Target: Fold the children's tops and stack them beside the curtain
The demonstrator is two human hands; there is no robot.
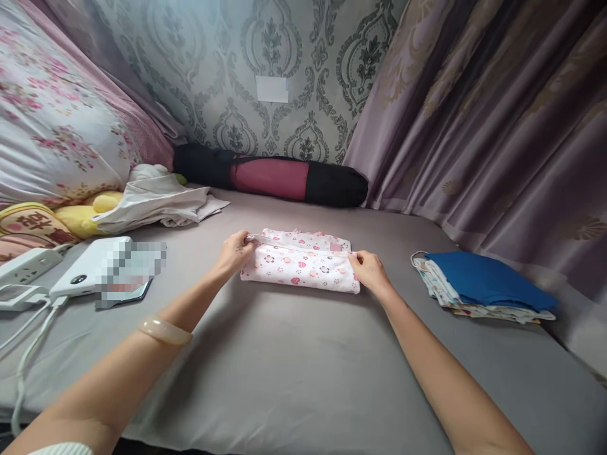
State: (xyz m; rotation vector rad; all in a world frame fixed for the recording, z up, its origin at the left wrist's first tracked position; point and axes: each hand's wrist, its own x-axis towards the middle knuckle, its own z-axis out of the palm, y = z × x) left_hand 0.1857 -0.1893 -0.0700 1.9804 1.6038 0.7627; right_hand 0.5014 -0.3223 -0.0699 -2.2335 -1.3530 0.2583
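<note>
My left hand (234,251) and right hand (370,272) are bare. I see a pale glossy bangle (165,330) on the left wrist, with a white sleeve (61,449) above.

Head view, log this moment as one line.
left hand: grips floral garment, left edge | right hand: grips its right edge | garment: folded flat on grey bed | beside: blue-topped stack

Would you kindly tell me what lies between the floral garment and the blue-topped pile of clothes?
In the head view, only bare grey sheet lies between the floral garment and the blue-topped pile; the right hand holds the garment's edge.
</note>
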